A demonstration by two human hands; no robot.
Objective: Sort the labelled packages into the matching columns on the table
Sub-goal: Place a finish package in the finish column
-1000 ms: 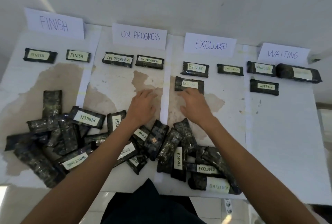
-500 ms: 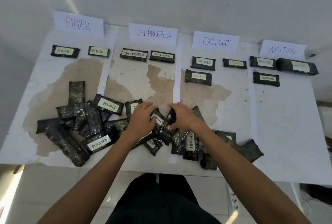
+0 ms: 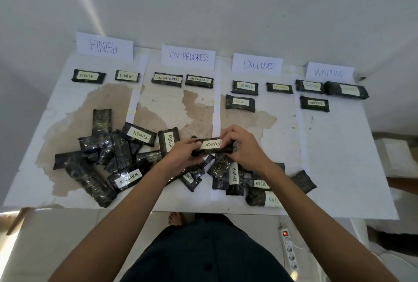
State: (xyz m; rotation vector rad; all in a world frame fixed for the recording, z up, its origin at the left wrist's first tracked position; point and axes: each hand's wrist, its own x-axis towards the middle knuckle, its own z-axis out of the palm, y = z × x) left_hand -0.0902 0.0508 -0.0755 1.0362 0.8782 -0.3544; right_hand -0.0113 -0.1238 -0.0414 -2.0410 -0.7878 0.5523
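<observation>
— What's in the hands?
— 1 dark package (image 3: 212, 146) labelled FINISH, held level just above the pile (image 3: 117, 152) on the table (image 3: 339, 146).
— Gripped how?
— The left hand (image 3: 183, 154) curls its fingers round one end, the right hand (image 3: 244, 146) clamps the other.
— And the FINISH sign (image 3: 104, 46)?
— Beyond the pile, far left; 2 sorted packages (image 3: 88, 75) lie between them.

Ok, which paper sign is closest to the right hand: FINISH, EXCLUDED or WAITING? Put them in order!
1. EXCLUDED sign: straight ahead of the right hand, which holds a FINISH package.
2. WAITING sign: at the back, off to the right.
3. FINISH sign: far off at the back left.
</observation>
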